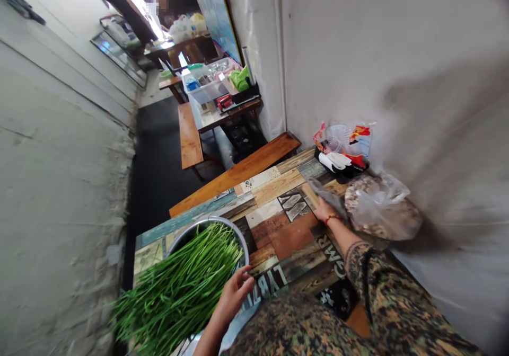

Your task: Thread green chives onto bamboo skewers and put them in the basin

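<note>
A metal basin [243, 234] heaped with long green stalks, like chives [186, 287], stands at the table's left. My left hand [237, 291] hovers by the basin's near right rim, its fingers loosely bent and apart, holding nothing. Over at the right, my right hand [325, 211] reaches low to the tabletop. Its fingers close at the edge of a grey, crumpled cloth-like thing [336, 201], beside a pale wood-coloured strip [310, 194]. Exactly what they grip is hidden. Just right of that hand sits a clear plastic bag [377, 207] full of pale brownish pieces.
Against the wall stands a black tray [345, 175] with red packets and white paper. Beyond the patterned table [282, 234] are a wooden bench [238, 173] and another table holding a plastic bin [207, 91]. A person [127, 6] is at the far end.
</note>
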A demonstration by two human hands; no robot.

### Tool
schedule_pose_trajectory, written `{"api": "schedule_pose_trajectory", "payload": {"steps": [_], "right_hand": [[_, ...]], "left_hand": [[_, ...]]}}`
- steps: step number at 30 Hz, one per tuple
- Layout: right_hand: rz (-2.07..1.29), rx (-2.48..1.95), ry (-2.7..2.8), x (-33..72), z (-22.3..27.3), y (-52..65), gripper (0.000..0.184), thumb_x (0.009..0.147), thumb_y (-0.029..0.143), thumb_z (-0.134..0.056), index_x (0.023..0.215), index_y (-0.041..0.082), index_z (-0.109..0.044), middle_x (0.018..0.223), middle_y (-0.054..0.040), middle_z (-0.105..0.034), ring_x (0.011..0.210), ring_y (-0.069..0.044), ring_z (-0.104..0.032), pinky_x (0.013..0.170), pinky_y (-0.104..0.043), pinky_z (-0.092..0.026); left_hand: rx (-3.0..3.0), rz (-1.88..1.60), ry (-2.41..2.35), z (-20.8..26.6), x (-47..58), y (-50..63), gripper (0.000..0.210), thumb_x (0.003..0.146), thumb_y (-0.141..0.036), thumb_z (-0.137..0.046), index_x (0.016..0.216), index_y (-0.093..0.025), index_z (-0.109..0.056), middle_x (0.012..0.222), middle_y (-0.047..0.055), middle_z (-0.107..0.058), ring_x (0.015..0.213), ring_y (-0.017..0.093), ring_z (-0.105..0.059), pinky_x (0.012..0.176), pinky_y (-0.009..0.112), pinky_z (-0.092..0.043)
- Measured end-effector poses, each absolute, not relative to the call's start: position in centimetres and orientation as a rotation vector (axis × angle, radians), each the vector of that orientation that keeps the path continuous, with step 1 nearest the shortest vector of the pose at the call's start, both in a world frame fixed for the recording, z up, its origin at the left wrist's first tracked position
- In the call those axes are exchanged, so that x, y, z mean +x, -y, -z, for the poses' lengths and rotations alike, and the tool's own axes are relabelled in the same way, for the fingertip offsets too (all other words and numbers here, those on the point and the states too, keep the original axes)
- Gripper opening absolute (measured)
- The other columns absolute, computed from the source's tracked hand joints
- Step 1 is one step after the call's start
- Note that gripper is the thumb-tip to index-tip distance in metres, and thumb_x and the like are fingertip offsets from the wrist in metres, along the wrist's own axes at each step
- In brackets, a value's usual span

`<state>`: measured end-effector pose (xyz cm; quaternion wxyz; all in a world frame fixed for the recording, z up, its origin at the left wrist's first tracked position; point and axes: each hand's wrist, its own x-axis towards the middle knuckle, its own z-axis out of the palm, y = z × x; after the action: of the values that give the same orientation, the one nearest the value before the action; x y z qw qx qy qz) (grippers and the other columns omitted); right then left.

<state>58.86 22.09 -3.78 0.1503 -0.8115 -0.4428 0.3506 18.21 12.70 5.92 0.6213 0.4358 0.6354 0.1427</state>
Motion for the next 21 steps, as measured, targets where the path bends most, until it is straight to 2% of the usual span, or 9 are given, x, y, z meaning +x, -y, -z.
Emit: {"api": "schedule_pose_trajectory", "payload": {"steps": [2, 4, 9, 12, 17, 21], "right_hand": [[-0.929, -2.448, 1.197, 62.4, 3.3, -22.9, 0.079, 0.076, 0.023, -0.055, 0.147, 0.006, -0.027, 0.105, -0.0227, -0.068, 0.083, -0.029, -0.067, 0.070, -0.038, -0.048], [-0.851, -2.500, 1.167, 64.6, 2.7, -23.3, 0.081, 0.078, 0.026, -0.055, 0.150, 0.007, -0.021, 0.111, -0.0239, -0.066, 0.087, -0.031, -0.067, 0.073, -0.039, -0.047], [-0.697, -2.422, 1.529, 62.7, 2.3, -22.3, 0.075, 0.084, 0.030, -0.054, 0.151, 0.022, -0.021, 0.103, -0.0150, -0.069, 0.079, -0.027, -0.066, 0.066, -0.034, -0.046], [-0.683, -2.364, 1.774, 59.6, 3.0, -21.7, 0.073, 0.085, 0.024, -0.053, 0.151, 0.030, -0.021, 0.107, -0.0115, -0.066, 0.084, -0.025, -0.065, 0.067, -0.033, -0.045], [-0.617, -2.375, 1.826, 57.6, 4.6, -22.2, 0.071, 0.089, 0.022, -0.048, 0.152, 0.030, -0.016, 0.111, -0.0127, -0.060, 0.090, -0.025, -0.062, 0.074, -0.034, -0.044], [-0.503, -2.368, 1.916, 56.9, 6.4, -21.4, 0.069, 0.087, 0.026, -0.053, 0.149, 0.031, -0.025, 0.124, -0.0147, -0.052, 0.107, -0.030, -0.052, 0.086, -0.040, -0.042]], "left_hand": [[0.994, -0.320, -1.468, -5.8, 18.0, -12.6, 0.068, 0.064, -0.059, -0.070, 0.115, -0.015, -0.060, 0.088, 0.005, -0.064, 0.077, 0.020, -0.064, 0.072, 0.032, -0.051], [1.002, -0.298, -1.476, -5.6, 17.8, -12.5, 0.069, 0.064, -0.059, -0.069, 0.115, -0.014, -0.059, 0.088, 0.006, -0.065, 0.077, 0.020, -0.064, 0.071, 0.032, -0.050], [1.036, -0.281, -1.474, -5.0, 18.8, -12.7, 0.066, 0.067, -0.059, -0.067, 0.115, -0.013, -0.059, 0.088, 0.006, -0.064, 0.074, 0.019, -0.064, 0.070, 0.033, -0.050], [1.024, -0.307, -1.458, -5.2, 19.7, -12.9, 0.066, 0.064, -0.059, -0.069, 0.113, -0.015, -0.061, 0.089, 0.006, -0.064, 0.075, 0.019, -0.064, 0.072, 0.033, -0.050], [1.031, -0.303, -1.476, -5.8, 19.7, -12.7, 0.066, 0.065, -0.058, -0.069, 0.113, -0.014, -0.062, 0.086, 0.006, -0.064, 0.076, 0.019, -0.064, 0.074, 0.033, -0.050], [1.009, -0.273, -1.535, -6.1, 19.0, -12.2, 0.065, 0.066, -0.055, -0.068, 0.115, -0.012, -0.059, 0.091, 0.008, -0.065, 0.078, 0.019, -0.064, 0.073, 0.032, -0.050]]}}
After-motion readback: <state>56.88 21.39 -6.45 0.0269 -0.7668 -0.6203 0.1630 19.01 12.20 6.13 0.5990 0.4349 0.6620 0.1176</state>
